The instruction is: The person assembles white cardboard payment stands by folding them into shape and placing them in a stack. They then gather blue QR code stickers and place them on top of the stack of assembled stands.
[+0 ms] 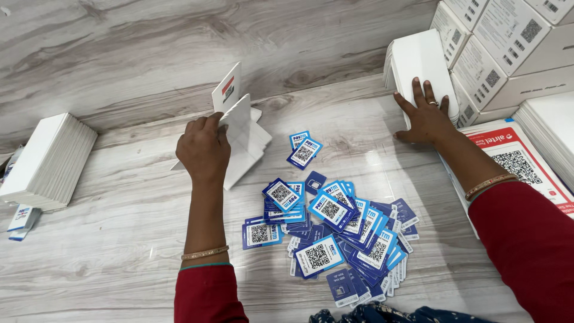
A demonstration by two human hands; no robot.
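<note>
My left hand (203, 148) grips a fanned bunch of white folded cards (242, 128), lifted on edge above the wooden surface; one card at the top shows a small red mark. My right hand (426, 116) lies flat, fingers spread, against a leaning stack of white cards (415, 63) at the upper right. Between my arms lies a loose heap of small blue-and-white square-code cards (335, 236); two of them (304, 149) lie apart, closer to the white bunch.
White cartons (502, 42) with printed labels are piled at the top right. A red-and-white printed sheet (520, 158) lies under my right forearm, beside another white stack (553, 131). A further stack of white cards (48, 161) sits at the far left.
</note>
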